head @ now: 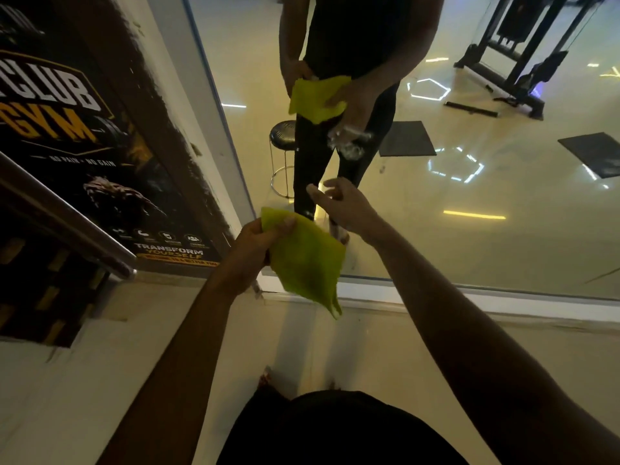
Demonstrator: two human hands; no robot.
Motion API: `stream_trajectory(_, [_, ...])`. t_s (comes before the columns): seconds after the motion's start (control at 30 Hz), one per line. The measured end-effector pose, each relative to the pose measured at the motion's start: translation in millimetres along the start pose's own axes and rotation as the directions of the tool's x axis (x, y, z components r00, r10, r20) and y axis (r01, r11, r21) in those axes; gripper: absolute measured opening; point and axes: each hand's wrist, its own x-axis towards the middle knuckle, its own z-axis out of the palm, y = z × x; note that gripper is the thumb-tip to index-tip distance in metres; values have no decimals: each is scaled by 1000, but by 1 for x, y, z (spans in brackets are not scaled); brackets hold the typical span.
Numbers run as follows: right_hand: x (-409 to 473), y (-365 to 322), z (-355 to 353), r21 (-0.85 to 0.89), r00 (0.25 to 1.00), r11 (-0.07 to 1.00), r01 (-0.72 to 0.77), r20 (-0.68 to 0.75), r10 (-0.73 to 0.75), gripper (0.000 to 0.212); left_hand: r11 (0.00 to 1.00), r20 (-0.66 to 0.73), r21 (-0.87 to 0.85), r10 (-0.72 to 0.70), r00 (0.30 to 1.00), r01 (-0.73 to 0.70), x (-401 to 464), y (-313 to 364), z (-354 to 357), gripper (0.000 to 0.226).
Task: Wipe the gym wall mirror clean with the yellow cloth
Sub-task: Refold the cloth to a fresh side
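Observation:
The wall mirror [486, 229] fills the upper right, with its lower frame edge just beyond my hands. My left hand [256, 245] pinches the top corner of the yellow cloth [307, 263], which hangs open in front of the mirror's lower left corner. Just right of the cloth, my right hand [345, 208] is held close to the glass with thumb and forefinger stretched out. Under it shows part of a clear bottle [337, 231] held by its lower fingers; the mirror shows this bottle more plainly. Neither cloth nor hand visibly touches the glass.
A dark gym poster [73, 129] covers the wall on the left, crossed by a metal handrail [67, 219]. The mirror reflects a round stool [281, 134], floor mats [407, 139] and a black gym machine [523, 62]. Below the mirror is a pale wall.

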Motion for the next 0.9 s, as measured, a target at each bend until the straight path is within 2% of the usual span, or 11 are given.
stream_trajectory(0.03, [-4, 16, 8, 142, 992, 982, -124, 34, 120, 81, 999, -37, -52, -8, 999, 6, -3, 0, 1, 36])
stream_trajectory(0.1, [-10, 55, 25, 356, 926, 857, -372, 212, 314, 102, 994, -58, -106, -3, 998, -3, -10, 0, 2, 41])
stream_trajectory(0.17, [-14, 80, 34, 470, 874, 749, -466, 376, 308, 114, 995, -63, -93, 16, 998, -21, -15, -2, 1, 51])
stream_trajectory(0.27, [-44, 51, 32, 448, 833, 723, -526, 445, 329, 112, 998, -73, -52, 39, 997, -43, -18, -6, -4, 58])
stream_trajectory(0.37, [-53, 37, 30, 587, 872, 671, -454, 449, 198, 93, 999, -55, -6, 42, 998, -42, -19, 1, -6, 50])
stream_trajectory(0.43, [-56, 27, 32, 683, 911, 620, -387, 387, 143, 71, 999, -24, 15, 42, 999, -42, -20, 7, -7, 43])
stream_trajectory(0.5, [-54, 23, 37, 720, 947, 626, -299, 305, 102, 62, 999, -3, 23, 45, 999, -45, -23, 14, -10, 37])
stream_trajectory(0.6, [-55, 17, 48, 745, 963, 618, -250, 255, 82, 74, 997, 5, 39, 66, 998, -67, -28, 20, -22, 33])
stream_trajectory(0.7, [-58, 11, 57, 747, 971, 626, -224, 224, 80, 74, 995, -9, 58, 81, 997, -80, -29, 23, -37, 36])
stream_trajectory(0.83, [-64, -3, 69, 688, 982, 707, -160, 185, 43, 65, 989, -61, 116, 97, 993, -89, -24, 22, -56, 45])
stream_trajectory(0.9, [-64, -10, 76, 598, 989, 790, -135, 40, 140, 77, 975, -102, 193, 131, 986, -109, -20, 21, -65, 52])
